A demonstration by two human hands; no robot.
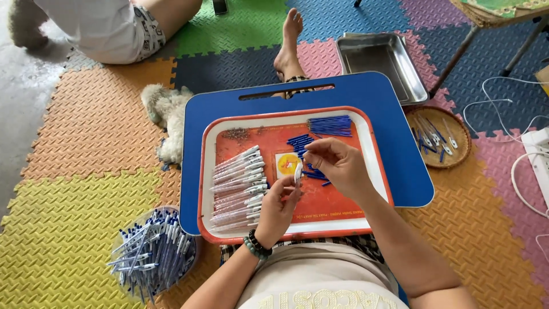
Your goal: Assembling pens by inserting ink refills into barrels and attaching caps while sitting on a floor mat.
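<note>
Pen barrel stands near-upright between left hand and right hand.

A floor of interlocking foam mats in orange, yellow, green, blue and pink meets bare grey concrete at the left, with dark table legs standing at upper right.
</note>
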